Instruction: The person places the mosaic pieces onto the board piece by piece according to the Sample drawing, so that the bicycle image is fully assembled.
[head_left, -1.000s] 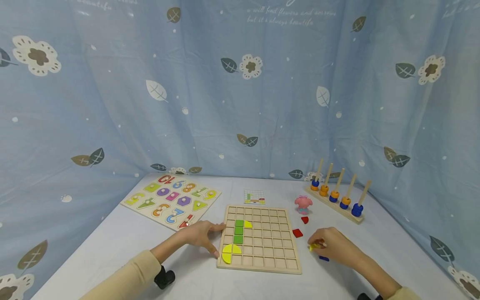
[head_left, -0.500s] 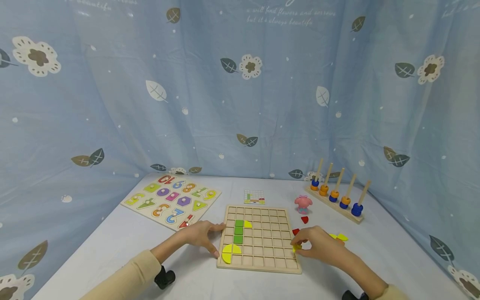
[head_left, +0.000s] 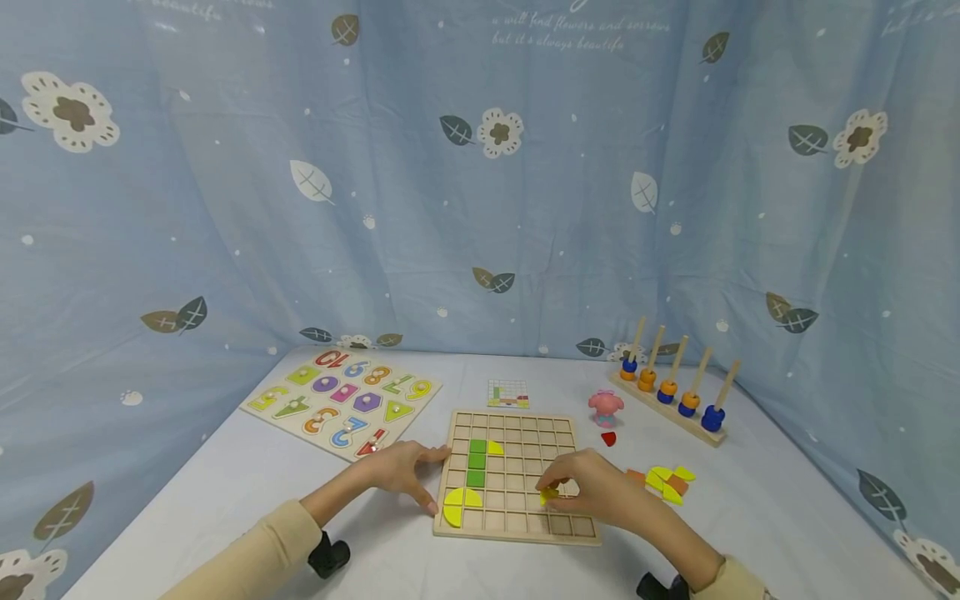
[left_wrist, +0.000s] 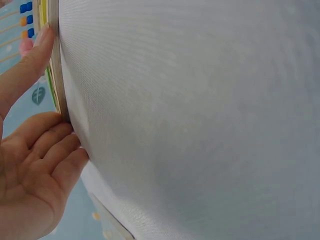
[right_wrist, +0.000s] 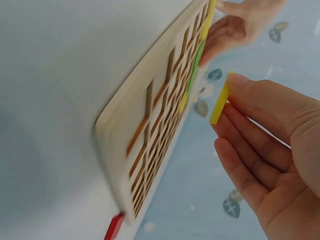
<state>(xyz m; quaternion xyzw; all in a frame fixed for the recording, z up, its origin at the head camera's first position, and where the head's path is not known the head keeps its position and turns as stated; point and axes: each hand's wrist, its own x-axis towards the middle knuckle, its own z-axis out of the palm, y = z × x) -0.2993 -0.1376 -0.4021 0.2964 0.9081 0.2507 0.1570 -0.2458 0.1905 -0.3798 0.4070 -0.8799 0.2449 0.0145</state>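
Observation:
A wooden grid board lies mid-table. Green squares, a yellow quarter-round piece and more yellow curved pieces sit in its left cells. My left hand rests at the board's left edge, thumb and fingers spread apart; in the left wrist view the thumb lies against the rim. Above the right part of the grid, my right hand pinches a yellow piece between thumb and fingers. The right wrist view shows that piece edge-on, raised over the board.
Several yellow and orange pieces lie right of the board, with a red piece near a pink figurine. A pattern card is behind the board. A number puzzle stands left, a bead rack at the back right.
My right hand has travelled left from the loose pieces to over the board, carrying the yellow piece. The yellow and orange pile has come into sight. The left hand has stayed put.

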